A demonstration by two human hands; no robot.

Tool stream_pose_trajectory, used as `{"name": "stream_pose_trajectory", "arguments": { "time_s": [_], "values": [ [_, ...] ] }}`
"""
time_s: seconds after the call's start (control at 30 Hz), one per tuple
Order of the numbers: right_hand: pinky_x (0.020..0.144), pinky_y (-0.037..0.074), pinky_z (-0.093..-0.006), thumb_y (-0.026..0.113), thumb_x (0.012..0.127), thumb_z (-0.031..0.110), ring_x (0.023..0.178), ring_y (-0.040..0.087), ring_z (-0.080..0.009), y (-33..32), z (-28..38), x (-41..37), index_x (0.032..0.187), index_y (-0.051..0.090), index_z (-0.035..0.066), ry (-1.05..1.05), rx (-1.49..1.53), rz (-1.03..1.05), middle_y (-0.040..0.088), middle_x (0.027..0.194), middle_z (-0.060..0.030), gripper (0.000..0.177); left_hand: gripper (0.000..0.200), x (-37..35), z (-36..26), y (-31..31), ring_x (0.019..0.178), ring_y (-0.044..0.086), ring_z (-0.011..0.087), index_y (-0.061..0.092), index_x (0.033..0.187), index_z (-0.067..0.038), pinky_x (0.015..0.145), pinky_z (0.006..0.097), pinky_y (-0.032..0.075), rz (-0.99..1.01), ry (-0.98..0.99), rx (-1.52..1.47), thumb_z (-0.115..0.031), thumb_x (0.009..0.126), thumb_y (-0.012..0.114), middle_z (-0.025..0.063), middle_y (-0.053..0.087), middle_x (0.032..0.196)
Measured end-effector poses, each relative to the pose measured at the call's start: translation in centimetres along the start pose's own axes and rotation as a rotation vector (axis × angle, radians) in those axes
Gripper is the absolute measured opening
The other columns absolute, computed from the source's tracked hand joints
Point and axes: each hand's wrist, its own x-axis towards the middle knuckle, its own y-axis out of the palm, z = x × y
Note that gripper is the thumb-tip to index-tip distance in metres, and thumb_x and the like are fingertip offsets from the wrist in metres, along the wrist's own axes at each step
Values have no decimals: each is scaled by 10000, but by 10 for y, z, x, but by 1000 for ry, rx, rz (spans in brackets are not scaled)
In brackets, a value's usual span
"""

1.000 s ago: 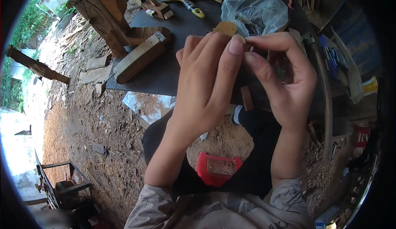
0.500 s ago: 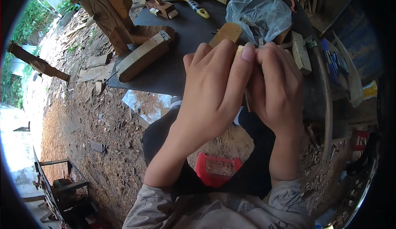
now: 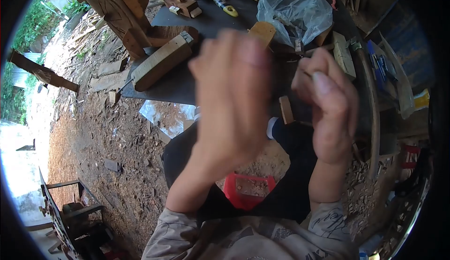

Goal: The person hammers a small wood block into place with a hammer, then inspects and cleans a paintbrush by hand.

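My left hand [image 3: 232,91] is smeared by motion above the front of the dark table [image 3: 180,89]; its fingers look curled, but what they hold, if anything, cannot be made out. To its right, my right hand [image 3: 328,100] is closed, thumb pressed on the fingers, with a small thin dark thing just showing at the pinch. Between the hands a small wooden block [image 3: 286,110] lies at the table's front edge. Behind my left hand sits a yellowish wooden piece [image 3: 262,32].
A clear plastic bag [image 3: 295,14], a yellow-handled brush [image 3: 225,7] and a small wooden plane [image 3: 182,5] lie at the back. A long wood block [image 3: 161,63] is at left, another [image 3: 344,53] at right. A red stool [image 3: 234,194] stands below.
My hands, together before, have moved apart: the left one leftward, the right one slightly right. The small block between them has come into view.
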Motion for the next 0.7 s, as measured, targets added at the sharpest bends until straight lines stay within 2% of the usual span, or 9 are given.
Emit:
{"name": "stream_pose_trajectory", "arguments": {
  "time_s": [0.03, 0.1, 0.2, 0.23, 0.33, 0.37, 0.5, 0.6, 0.7],
  "values": [
    [568, 308, -281, 508, 1020, 128, 628, 385, -83, -4, 1, -1, 870, 535, 7, -8, 10, -18, 474, 724, -3, 195, 285, 1, 13, -2, 794, 472, 221, 564, 989, 1, 765, 384, 383, -164, 10, -10, -258, 1090, 500, 87, 524, 879],
    [585, 293, -266, 516, 1029, 130, 649, 366, -69, -13, 2, -1, 863, 539, -2, -25, 30, -52, 473, 721, 12, 213, 313, 10, 24, -22, 771, 474, 161, 558, 985, 7, 756, 328, 424, -416, -135, -309, -271, 1108, 485, 70, 552, 869],
    [627, 377, -289, 601, 1022, 146, 693, 484, -110, -14, 1, 4, 888, 596, -9, -16, -379, -118, 524, 730, -20, 205, 319, 16, 3, -34, 833, 517, 167, 600, 1031, 15, 802, 325, 450, -181, -248, -511, -284, 1107, 519, 78, 587, 883],
    [641, 404, -307, 633, 1009, 154, 703, 521, -135, -15, -1, 5, 900, 616, -5, 12, -522, -106, 544, 736, -34, 193, 311, 16, 4, -28, 876, 551, 170, 618, 1074, 20, 828, 324, 469, -112, -244, -312, -272, 1108, 517, 90, 606, 938],
    [686, 476, -369, 726, 957, 178, 739, 620, -226, -22, -7, 5, 935, 676, 17, 126, -921, 3, 604, 763, -79, 170, 328, 11, 8, -15, 876, 545, 240, 639, 1005, -21, 875, 388, 383, -19, -266, 66, -343, 1060, 609, 87, 606, 883],
    [709, 491, -427, 738, 932, 173, 763, 634, -297, -23, -8, 6, 993, 688, 30, 186, -962, 18, 632, 806, -113, 163, 338, 9, 13, -12, 876, 543, 264, 646, 982, -35, 891, 409, 355, -2, -254, 179, -367, 1044, 640, 86, 606, 865],
    [776, 500, -428, 730, 941, 176, 842, 647, -288, -19, -13, 8, 1063, 684, 52, 213, -1087, -28, 645, 871, -104, 180, 395, 7, 20, -8, 915, 570, 295, 669, 1032, -12, 943, 416, 401, 79, -207, 500, -407, 1033, 654, 113, 669, 932],
    [853, 507, -430, 730, 945, 196, 915, 649, -287, -13, -20, 9, 1101, 692, 63, 165, -1087, -18, 655, 917, -99, 208, 369, 2, 27, -2, 911, 573, 292, 677, 1043, -25, 944, 437, 404, 129, -180, 552, -393, 1026, 664, 109, 660, 918],
    [930, 508, -431, 726, 955, 227, 968, 634, -291, -6, -32, 7, 1136, 712, 61, 67, -1092, 3, 651, 962, -106, 247, 350, 0, 26, 3, 917, 578, 295, 682, 1066, -41, 963, 450, 397, 179, -266, 428, -388, 1030, 660, 106, 657, 919]
  ]
}}
